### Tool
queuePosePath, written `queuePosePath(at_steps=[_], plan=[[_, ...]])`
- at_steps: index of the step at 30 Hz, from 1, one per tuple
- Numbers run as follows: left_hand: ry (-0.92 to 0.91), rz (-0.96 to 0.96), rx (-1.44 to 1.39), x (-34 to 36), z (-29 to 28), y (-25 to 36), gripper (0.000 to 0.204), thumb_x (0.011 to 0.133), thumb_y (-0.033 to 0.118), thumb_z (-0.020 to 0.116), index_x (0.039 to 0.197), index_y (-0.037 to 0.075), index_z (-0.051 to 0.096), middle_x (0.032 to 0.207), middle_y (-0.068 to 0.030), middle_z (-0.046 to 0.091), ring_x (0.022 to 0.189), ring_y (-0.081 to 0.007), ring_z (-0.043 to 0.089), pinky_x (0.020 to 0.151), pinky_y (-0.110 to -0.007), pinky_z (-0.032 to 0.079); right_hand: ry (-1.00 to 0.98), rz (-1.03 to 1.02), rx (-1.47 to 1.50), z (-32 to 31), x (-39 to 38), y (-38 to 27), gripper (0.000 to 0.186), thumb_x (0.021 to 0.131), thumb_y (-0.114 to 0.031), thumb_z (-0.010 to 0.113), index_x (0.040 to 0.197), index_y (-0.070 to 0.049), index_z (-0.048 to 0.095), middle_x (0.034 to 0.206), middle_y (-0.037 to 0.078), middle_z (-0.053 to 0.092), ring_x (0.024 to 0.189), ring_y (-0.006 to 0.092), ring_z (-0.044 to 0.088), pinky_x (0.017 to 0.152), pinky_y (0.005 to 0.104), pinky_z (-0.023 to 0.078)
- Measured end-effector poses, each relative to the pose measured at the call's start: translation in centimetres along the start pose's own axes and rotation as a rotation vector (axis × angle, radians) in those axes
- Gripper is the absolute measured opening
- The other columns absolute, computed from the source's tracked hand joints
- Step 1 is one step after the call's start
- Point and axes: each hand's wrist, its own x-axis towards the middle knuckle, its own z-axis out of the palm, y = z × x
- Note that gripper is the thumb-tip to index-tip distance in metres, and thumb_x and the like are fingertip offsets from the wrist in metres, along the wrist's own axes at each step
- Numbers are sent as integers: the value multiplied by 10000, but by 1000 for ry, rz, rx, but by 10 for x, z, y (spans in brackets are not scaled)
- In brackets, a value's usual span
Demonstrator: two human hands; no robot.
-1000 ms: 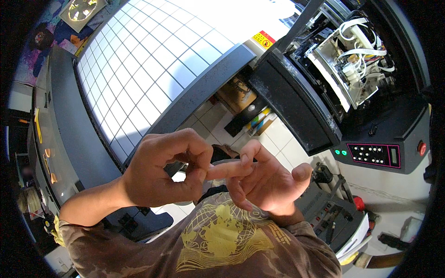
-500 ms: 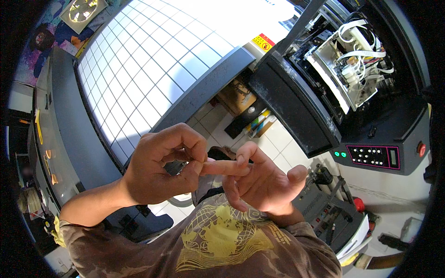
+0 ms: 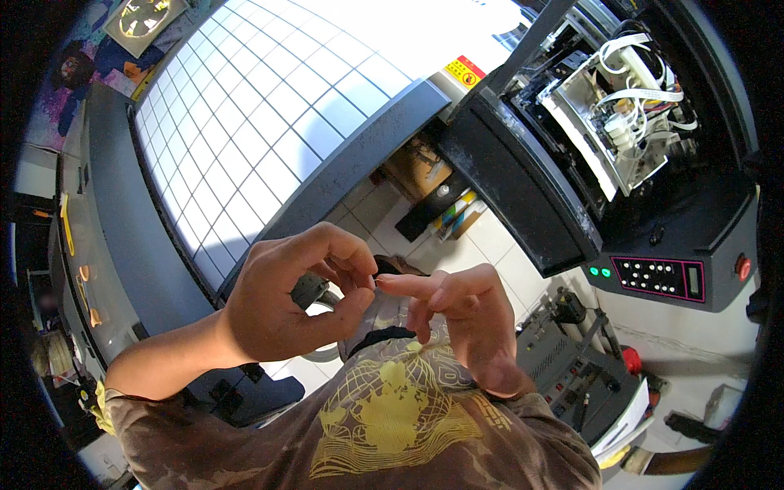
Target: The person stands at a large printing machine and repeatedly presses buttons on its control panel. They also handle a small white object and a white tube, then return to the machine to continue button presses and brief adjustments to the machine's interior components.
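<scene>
My left hand (image 3: 282, 298) is curled, its thumb and fingertips drawn close together. Whatever lies between them, if anything, is too small to make out. My right hand (image 3: 474, 318) points its index finger at those fingertips, with the tip right beside them. A tiny dark reddish spot shows at that tip. The thumb and index of the right hand are apart, and its other fingers bend downward; I see nothing held in it. Both hands hover in front of my brown shirt (image 3: 392, 408) with a yellow print.
Ahead lies a large machine bed (image 3: 237, 122) with a white gridded top. On the right stand its open carriage (image 3: 612, 122) with white ribbon cables and a control panel (image 3: 658, 278) with a red knob (image 3: 741, 265). A dark device (image 3: 572, 359) sits below on the right.
My right hand has turned and pulled slightly away, so its index finger no longer sits in the left hand's pinch. The left hand has loosened a little.
</scene>
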Motion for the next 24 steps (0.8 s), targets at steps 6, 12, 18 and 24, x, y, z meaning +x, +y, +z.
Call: queuePosePath(at_steps=[6,12,18,24], plan=[[4,55,158,2,-1,0,130,903,5,720,1010,20,649,907,-84,738,803,-157,755,728,-291,620,-185,-229,-270,-10,7,6,725,633,-202,787,1276,-26,500,1487,302,562,924,255,610,722,342,471],[16,116,269,2,-2,-3,117,881,-6,717,956,19,631,823,-81,698,722,-153,724,663,-289,605,-213,-326,-526,-5,14,4,716,688,-364,765,1270,-18,531,1407,351,605,878,183,594,746,296,515],[10,70,279,2,-4,-2,94,854,-16,675,910,20,609,768,-67,659,672,-137,686,624,-288,577,-242,-406,-647,-1,19,0,691,708,-374,769,1249,-13,534,1370,341,639,857,193,592,784,306,524],[-124,-105,157,3,-4,-4,130,926,89,651,822,31,598,650,-48,601,576,-149,630,563,-318,526,-147,-357,-558,-7,11,-8,732,596,-310,820,1228,-16,598,1451,250,628,922,308,640,826,428,541]])
